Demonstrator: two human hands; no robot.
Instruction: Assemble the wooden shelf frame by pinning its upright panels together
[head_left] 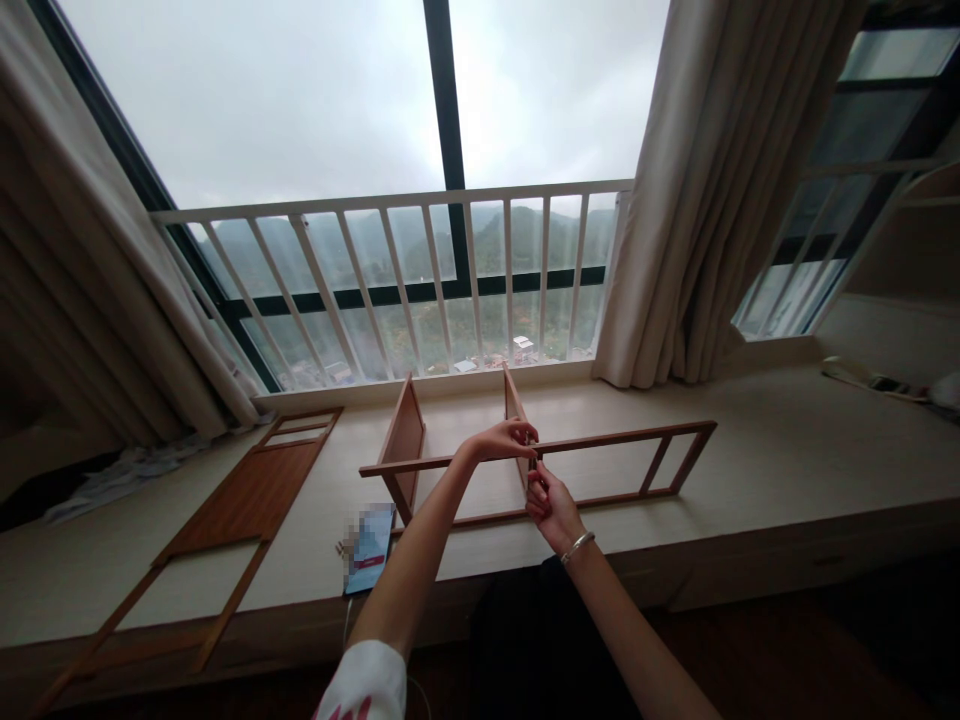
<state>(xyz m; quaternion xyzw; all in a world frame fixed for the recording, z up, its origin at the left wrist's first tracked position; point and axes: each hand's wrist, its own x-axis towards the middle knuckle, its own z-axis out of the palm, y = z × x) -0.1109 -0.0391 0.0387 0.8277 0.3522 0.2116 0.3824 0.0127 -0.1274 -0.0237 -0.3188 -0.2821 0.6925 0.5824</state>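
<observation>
A pale ledge [787, 450] runs under a window with a white railing [390, 200], two curtains [697, 180] flanking it. On the ledge, at centre, is one wooden frame [622, 438] with two boards [405, 440] upright against it. One slatted panel [240, 490] lies at left, overhanging the front edge; one phone [371, 550] (its screen partly pixelated) sits between, near the left forearm. The right hand [551, 505], below a bracelet [577, 545], pinches a small dark piece [533, 462] at the frame's middle. The left hand [504, 441] bends over the top rail, hiding part of the second board; what its fingertips grip, I cannot tell.
</observation>
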